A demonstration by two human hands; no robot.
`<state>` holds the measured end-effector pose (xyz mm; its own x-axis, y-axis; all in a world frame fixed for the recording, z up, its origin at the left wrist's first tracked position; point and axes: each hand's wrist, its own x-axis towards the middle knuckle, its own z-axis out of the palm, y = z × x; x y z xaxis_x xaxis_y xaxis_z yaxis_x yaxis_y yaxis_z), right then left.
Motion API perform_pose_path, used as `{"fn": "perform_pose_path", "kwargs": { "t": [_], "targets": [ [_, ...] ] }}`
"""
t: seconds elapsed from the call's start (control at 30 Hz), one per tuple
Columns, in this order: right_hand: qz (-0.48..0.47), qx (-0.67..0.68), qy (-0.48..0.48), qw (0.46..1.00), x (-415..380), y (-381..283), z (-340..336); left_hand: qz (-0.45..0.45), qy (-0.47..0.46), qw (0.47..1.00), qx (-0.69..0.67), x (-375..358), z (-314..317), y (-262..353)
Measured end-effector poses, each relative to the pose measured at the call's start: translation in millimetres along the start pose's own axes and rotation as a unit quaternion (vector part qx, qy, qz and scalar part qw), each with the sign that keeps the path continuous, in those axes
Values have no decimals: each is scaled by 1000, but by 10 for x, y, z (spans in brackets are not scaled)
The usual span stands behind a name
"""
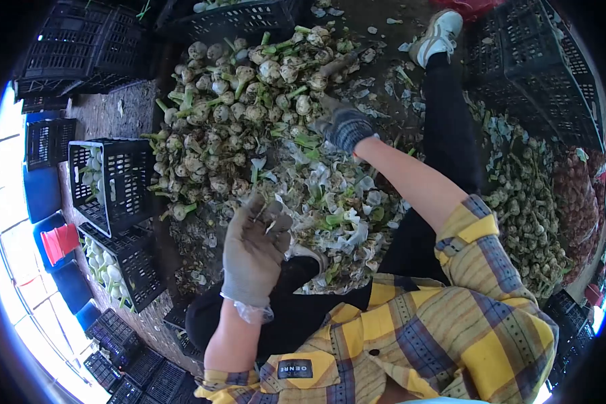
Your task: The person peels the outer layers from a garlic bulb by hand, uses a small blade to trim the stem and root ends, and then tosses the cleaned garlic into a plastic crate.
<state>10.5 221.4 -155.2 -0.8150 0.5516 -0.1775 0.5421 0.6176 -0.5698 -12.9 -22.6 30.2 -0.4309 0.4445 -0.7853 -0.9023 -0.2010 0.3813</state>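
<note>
My left hand, in a beige glove with clear plastic at the wrist, hovers over the near edge of the litter. Its fingers are half bent and apart, with nothing visible between them. Farther off, my right hand wears a dark striped glove. Its fingers, blurred, reach to the right edge of a heap of soil-stained garlic bulbs with short green stems. Between and below the hands lie loose white and green peelings.
Crates of cleaned, pale bulbs stand at left, including one black crate. More stacked crates rise at upper right. A second bulb heap lies right of my legs, beside reddish net sacks. My white shoe rests at the top.
</note>
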Motion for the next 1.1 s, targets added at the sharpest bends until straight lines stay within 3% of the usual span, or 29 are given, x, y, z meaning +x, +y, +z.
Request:
{"fn": "perform_pose_path", "kwargs": {
  "t": [0.07,0.1,0.23,0.37,0.47,0.5,0.53,0.6,0.63,0.7,0.8,0.87,0.97,1.07,1.1],
  "targets": [
    [83,-25,-73,994,210,-138,-26,10,48,999,7,113,-36,-39],
    [122,-37,-111,986,310,-185,-11,21,17,999,36,116,10,-30],
    [123,-76,-146,979,705,343,769,13,-11,997,80,47,94,55],
    [73,7,-60,996,419,187,453,43,-12,993,111,123,-67,40],
    [69,-8,-114,991,214,-57,-34,92,2,984,153,184,-168,-32],
    [59,123,-128,982,180,37,29,115,7,977,181,203,-169,-51],
    [55,252,-147,955,107,-44,-48,139,13,968,210,222,-182,-73],
    [76,485,-239,838,-212,-230,-428,184,43,942,277,270,-199,-120],
    [77,528,-248,809,-347,-344,-550,205,55,926,312,267,-151,-127],
    [75,610,-264,743,-563,-546,-697,242,69,904,345,144,26,-168],
    [68,614,-305,725,-776,-782,-769,257,46,908,327,-96,264,-169],
    [64,647,-293,701,-957,-953,-818,223,-10,929,295,106,-60,-84],
    [18,721,-276,636,-1125,-966,-671,322,-34,913,247,145,-101,-129],
    [30,702,-249,667,-1283,-1083,-637,358,-52,902,235,113,-137,-116],
    [21,632,-217,744,-1395,-1232,-796,386,-40,886,253,116,-121,-106]
  ]
}}
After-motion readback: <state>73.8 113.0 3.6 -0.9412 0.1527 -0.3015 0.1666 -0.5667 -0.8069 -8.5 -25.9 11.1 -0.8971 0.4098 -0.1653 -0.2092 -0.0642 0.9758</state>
